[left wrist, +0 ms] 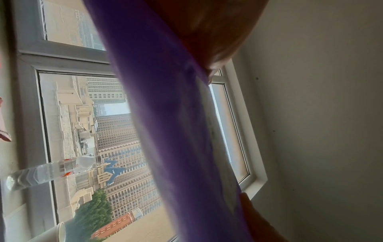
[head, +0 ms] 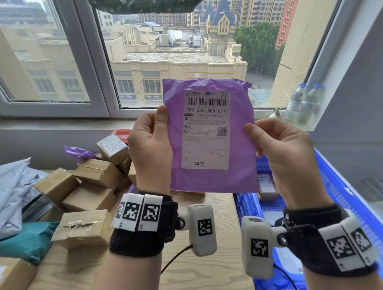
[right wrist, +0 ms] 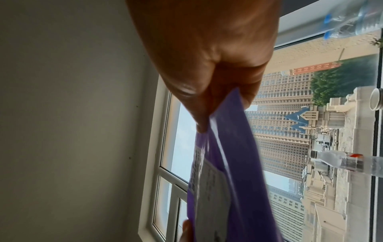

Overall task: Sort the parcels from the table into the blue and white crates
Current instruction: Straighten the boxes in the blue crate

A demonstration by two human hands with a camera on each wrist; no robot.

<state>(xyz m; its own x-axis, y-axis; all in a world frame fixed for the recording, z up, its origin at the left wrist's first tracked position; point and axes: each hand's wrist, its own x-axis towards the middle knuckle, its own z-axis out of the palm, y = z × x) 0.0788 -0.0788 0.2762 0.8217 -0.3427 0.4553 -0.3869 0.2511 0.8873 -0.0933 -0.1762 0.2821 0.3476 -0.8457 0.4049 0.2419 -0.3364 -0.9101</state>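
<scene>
The step in hand looked like reading the label: the purple parcel (head: 210,137) was held up upright in front of the window, its white shipping label (head: 206,129) facing the person. The left hand (head: 149,151) pinched the parcel's left edge, thumb on the front and fingers curled behind; the right hand (head: 277,157) pinched the right edge the same way, about level with it. So the parcel hung between the two grips, most of its width clear of both, its top rising above the thumbs and its lower edge dropping toward the wrists. In the right wrist view the thumb and fingers closed tightly on the thin plastic edge.

The next move, by my judgement, called for choosing a crate from the label and carrying the parcel there. The blue crate (head: 337,195) lay below and to the right of the right hand; no white crate showed. Cardboard boxes (head: 89,197) waited below and left of the left hand.
</scene>
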